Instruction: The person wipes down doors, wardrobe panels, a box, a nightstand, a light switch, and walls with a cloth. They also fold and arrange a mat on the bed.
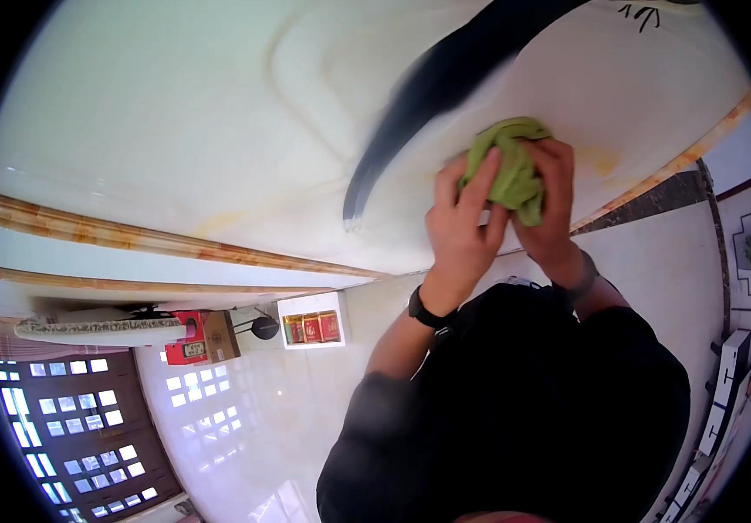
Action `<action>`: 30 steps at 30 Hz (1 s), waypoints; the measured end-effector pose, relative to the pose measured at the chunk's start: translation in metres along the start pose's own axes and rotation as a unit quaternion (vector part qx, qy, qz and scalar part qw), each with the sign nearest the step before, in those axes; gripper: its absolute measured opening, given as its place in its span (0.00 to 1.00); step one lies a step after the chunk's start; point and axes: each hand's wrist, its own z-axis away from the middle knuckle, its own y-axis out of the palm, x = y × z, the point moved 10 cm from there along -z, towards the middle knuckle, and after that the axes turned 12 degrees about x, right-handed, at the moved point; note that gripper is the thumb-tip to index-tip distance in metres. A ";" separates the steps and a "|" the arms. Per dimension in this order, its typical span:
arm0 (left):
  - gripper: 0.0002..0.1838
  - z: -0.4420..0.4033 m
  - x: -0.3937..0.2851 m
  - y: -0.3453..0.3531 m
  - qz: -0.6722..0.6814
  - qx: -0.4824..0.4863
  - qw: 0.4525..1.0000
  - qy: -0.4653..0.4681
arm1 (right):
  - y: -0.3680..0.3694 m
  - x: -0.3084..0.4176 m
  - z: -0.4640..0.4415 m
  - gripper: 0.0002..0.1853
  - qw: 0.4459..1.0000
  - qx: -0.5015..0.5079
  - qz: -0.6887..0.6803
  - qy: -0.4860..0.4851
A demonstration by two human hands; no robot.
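Observation:
A crumpled green cloth (511, 170) is bunched between my two hands, close against a glossy pale panel (201, 105) painted with a broad dark stroke (445, 78). My left hand (463, 225), with a dark watch on its wrist, has its fingers closed on the cloth's near left side. Wrapped round the right side of the same cloth is my right hand (553, 209), a dark band on that wrist. Part of the fingers on both hands is hidden by the cloth's folds.
Brown marble-look trim (166, 231) edges the panel. On the shiny tiled floor (288, 418) at left stand a white box (313, 303) holding red and gold packages, a cardboard box (221, 336) and a red box (186, 349). A white cabinet (724, 375) stands far right.

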 end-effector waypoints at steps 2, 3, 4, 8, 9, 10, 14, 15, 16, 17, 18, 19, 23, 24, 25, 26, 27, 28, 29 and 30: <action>0.31 0.024 0.022 -0.009 -0.002 -0.034 0.999 -0.016 | 0.027 0.005 0.005 0.29 0.999 0.022 0.023 -0.019; 0.32 0.037 0.033 -0.013 -0.001 -0.051 0.998 -0.024 | 0.039 0.010 0.008 0.29 0.998 0.038 0.035 -0.028; 0.32 0.051 0.046 -0.013 -0.005 -0.056 0.998 -0.035 | 0.052 0.013 0.013 0.29 0.997 0.058 0.048 -0.035; 0.30 0.093 0.082 -0.007 0.023 -0.049 0.993 -0.101 | 0.087 0.015 0.030 0.29 0.989 0.115 0.084 -0.037; 0.29 0.099 0.087 -0.006 0.036 -0.049 0.991 -0.115 | 0.094 0.012 0.034 0.29 0.989 0.126 0.076 -0.032; 0.28 0.105 0.093 -0.004 0.049 -0.049 0.989 -0.131 | 0.101 0.007 0.041 0.29 0.987 0.139 0.073 -0.035; 0.28 0.122 0.102 0.011 -0.019 -0.027 0.989 -0.144 | 0.116 -0.014 0.066 0.29 0.982 0.170 0.066 -0.051; 0.29 0.122 0.102 0.013 -0.006 -0.024 0.987 -0.158 | 0.115 -0.017 0.068 0.29 0.980 0.180 0.068 -0.054; 0.29 0.122 0.100 0.017 0.008 -0.021 0.985 -0.173 | 0.114 -0.019 0.070 0.30 0.978 0.191 0.069 -0.057; 0.29 0.121 0.099 0.020 0.021 -0.017 0.982 -0.188 | 0.107 -0.023 0.070 0.31 0.981 0.186 0.033 -0.042; 0.29 0.113 0.088 0.019 0.011 -0.016 0.983 -0.184 | 0.096 -0.022 0.066 0.32 0.983 0.182 -0.003 -0.026; 0.30 0.102 0.073 0.018 0.002 -0.015 0.983 -0.181 | 0.085 -0.022 0.063 0.33 0.983 0.178 -0.038 -0.009; 0.32 0.096 0.047 0.030 -0.031 -0.047 0.988 -0.146 | 0.060 -0.035 0.061 0.32 0.973 0.186 -0.130 0.042; 0.33 0.097 0.044 0.038 -0.035 -0.042 0.990 -0.131 | 0.054 -0.039 0.062 0.32 0.974 0.187 -0.124 0.038; 0.33 0.099 0.043 0.046 -0.040 -0.036 0.992 -0.116 | 0.048 -0.043 0.065 0.32 0.975 0.188 -0.118 0.035; 0.34 0.099 0.041 0.054 -0.044 -0.032 0.994 -0.100 | 0.041 -0.048 0.067 0.32 0.975 0.188 -0.112 0.030; 0.34 0.094 0.039 0.066 -0.048 -0.005 0.994 -0.100 | 0.036 -0.061 0.075 0.31 0.978 0.180 -0.099 0.044; 0.33 0.093 0.040 0.081 -0.030 0.030 0.992 -0.118 | 0.029 -0.072 0.082 0.30 0.979 0.176 -0.087 0.051; 0.33 0.093 0.041 0.097 -0.012 0.063 0.989 -0.136 | 0.021 -0.083 0.087 0.29 0.980 0.173 -0.076 0.057; 0.33 0.092 0.042 0.115 0.006 0.095 0.984 -0.153 | 0.013 -0.096 0.092 0.28 0.982 0.170 -0.064 0.061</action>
